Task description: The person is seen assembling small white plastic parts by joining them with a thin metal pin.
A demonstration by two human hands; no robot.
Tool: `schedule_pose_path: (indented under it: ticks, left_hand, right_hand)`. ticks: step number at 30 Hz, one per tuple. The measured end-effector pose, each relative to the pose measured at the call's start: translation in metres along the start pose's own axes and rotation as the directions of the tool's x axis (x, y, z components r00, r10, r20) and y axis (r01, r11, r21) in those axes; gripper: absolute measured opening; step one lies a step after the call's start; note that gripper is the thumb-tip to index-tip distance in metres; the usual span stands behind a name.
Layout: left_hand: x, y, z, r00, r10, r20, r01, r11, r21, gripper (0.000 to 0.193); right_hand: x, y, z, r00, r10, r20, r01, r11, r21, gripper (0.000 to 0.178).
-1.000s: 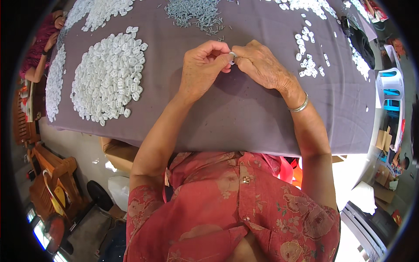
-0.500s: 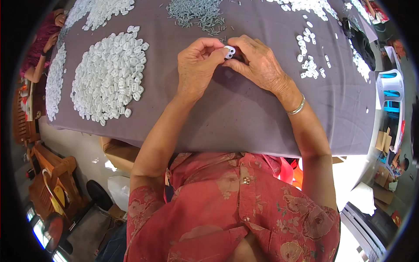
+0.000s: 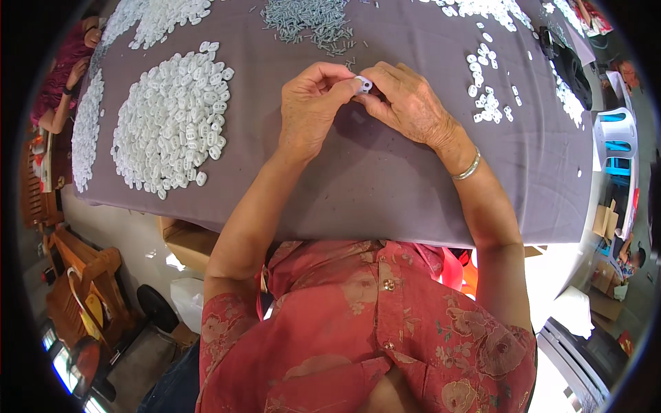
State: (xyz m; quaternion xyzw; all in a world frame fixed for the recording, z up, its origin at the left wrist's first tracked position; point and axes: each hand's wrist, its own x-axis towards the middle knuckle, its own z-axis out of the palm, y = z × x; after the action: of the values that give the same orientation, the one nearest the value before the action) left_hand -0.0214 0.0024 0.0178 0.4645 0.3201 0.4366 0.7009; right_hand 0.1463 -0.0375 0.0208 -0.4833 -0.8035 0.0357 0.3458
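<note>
A small white plastic piece with dark holes (image 3: 364, 85) is pinched between the thumb and fingers of my left hand (image 3: 309, 103). My right hand (image 3: 406, 102) meets it from the other side, its thumb and forefinger closed at the piece's edge; whether they grip anything more is hidden. Both hands are held over the grey tablecloth (image 3: 330, 186), a little nearer than a heap of small grey screw-like pins (image 3: 310, 20). To the left of my left hand lies a big heap of white oval plastic pieces (image 3: 172, 117).
More white pieces (image 3: 487, 107) lie scattered to the right, with further heaps (image 3: 482, 8) at the far edge. A dark bag-like thing (image 3: 564, 65) rests at the right. Another person's arm (image 3: 62, 103) shows at the far left. A white plastic chair (image 3: 615, 134) stands beyond the table.
The white piece has turned slightly between my fingers, and fewer of its holes show. Both hands have shifted only a little.
</note>
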Motion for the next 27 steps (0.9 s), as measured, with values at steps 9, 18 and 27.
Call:
schedule_pose_path:
  ticks: [9, 18, 27]
  left_hand:
    - [-0.0022, 0.0003, 0.0029, 0.998, -0.047, 0.033, 0.049, 0.998, -0.050, 0.012]
    - [-0.0020, 0.0004, 0.0007, 0.993, -0.103, 0.053, 0.107, 0.991, -0.075, 0.010]
    - [0.0024, 0.0080, -0.0003, 0.993, -0.094, 0.076, 0.098, 0.994, -0.051, 0.008]
  right_hand:
    - [0.0020, -0.0008, -0.0021, 0.991, -0.073, -0.113, 0.070, 0.997, -0.033, 0.031]
    - [-0.0003, 0.0027, -0.0002, 0.993, -0.079, -0.083, 0.082, 0.996, 0.029, 0.030]
    - [-0.0010, 0.0037, -0.0004, 0.992, -0.087, -0.091, 0.095, 0.992, 0.081, 0.029]
